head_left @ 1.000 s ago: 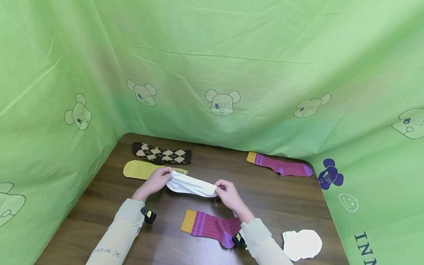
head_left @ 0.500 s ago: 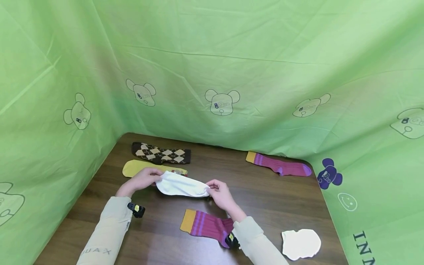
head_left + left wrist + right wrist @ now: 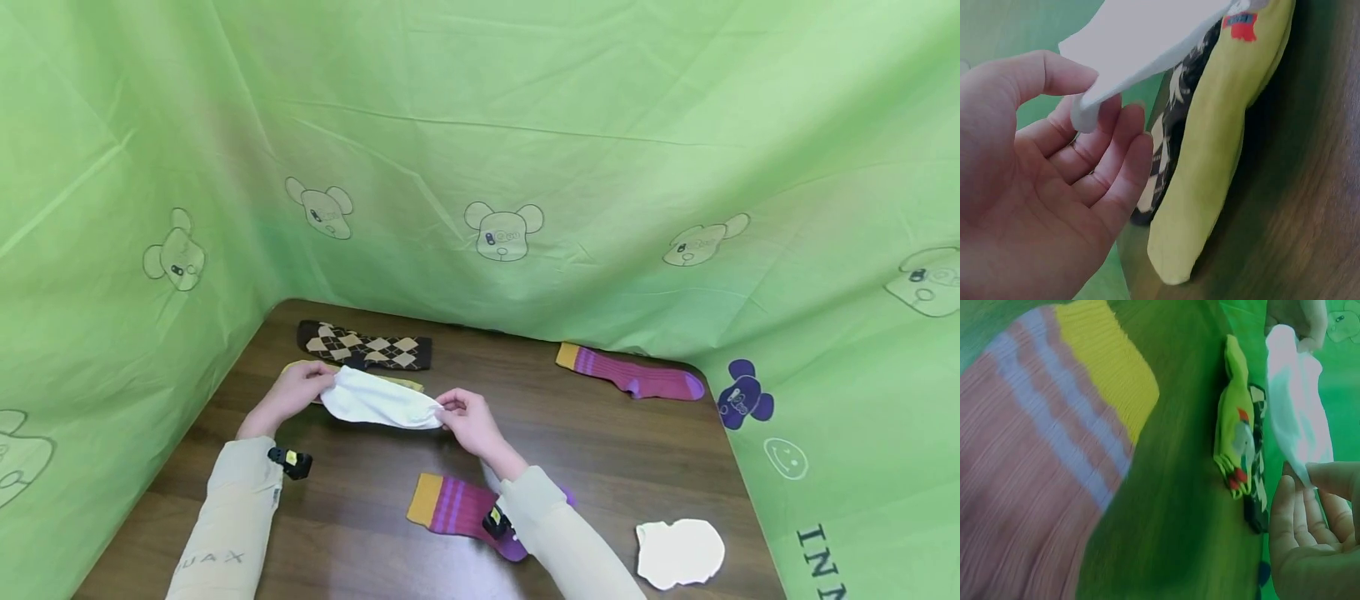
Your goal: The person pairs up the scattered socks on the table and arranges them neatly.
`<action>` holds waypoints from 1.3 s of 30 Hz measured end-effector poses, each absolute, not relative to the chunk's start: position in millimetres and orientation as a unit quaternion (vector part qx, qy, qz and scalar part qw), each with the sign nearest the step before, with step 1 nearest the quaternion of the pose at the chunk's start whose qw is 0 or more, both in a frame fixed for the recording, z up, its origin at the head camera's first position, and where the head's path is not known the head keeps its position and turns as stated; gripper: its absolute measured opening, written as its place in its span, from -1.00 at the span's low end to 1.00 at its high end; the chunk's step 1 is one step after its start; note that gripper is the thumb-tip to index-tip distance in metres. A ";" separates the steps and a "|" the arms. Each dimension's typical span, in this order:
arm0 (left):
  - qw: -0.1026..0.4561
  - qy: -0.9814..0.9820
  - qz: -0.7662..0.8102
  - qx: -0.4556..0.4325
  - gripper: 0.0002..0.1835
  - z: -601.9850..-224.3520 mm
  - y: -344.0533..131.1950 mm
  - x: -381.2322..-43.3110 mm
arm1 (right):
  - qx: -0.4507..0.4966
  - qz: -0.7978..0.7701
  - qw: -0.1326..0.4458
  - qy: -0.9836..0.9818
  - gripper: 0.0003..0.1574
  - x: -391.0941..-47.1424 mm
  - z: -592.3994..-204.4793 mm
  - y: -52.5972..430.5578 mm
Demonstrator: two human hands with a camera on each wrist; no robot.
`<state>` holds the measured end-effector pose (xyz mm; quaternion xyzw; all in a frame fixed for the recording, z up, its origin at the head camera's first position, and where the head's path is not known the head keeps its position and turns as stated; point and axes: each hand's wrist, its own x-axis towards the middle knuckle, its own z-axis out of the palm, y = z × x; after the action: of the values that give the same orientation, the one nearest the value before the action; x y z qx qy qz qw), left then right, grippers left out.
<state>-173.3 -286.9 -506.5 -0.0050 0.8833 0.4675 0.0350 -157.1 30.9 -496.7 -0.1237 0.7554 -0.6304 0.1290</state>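
Observation:
A white sock [image 3: 381,402] is stretched lengthwise between both hands, above the table. My left hand [image 3: 294,392] pinches its left end between thumb and fingers; in the left wrist view the sock's edge [image 3: 1088,112] shows in that pinch. At the other end, my right hand [image 3: 472,423] pinches the sock [image 3: 1297,406] the same way. Behind and below it lies a yellow sock [image 3: 1207,162], mostly covered in the head view. A dark argyle sock [image 3: 366,347] lies just beyond the yellow one. Beneath my right forearm is a magenta sock [image 3: 461,507] with an orange cuff, partly hidden.
Another magenta sock [image 3: 630,372] lies at the back right of the wooden table [image 3: 352,533]. At the front right is a second white sock [image 3: 678,553]. Green printed cloth [image 3: 420,158] rises around the table's back and sides.
Both hands have moved left and slightly away with the white sock held between them. It now overlaps more of the yellow sock. The socks on the table have stayed put.

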 end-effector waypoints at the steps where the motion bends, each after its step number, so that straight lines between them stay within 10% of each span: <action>1: 0.032 0.887 0.460 -0.017 -0.81 -506.3 -290.0 -172.2 | -0.125 -0.630 0.132 0.755 -0.80 -157.4 -496.7 27.7; 39: 0.140 0.869 0.447 -0.159 -0.72 -538.9 -333.1 -127.8 | -0.232 -0.464 0.194 0.833 -0.82 -141.4 -556.7 -19.2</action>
<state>-127.8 -333.1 -538.9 -0.1586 0.8693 0.4466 0.1404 -141.4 -19.2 -556.7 -0.2320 0.8327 -0.4640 0.1938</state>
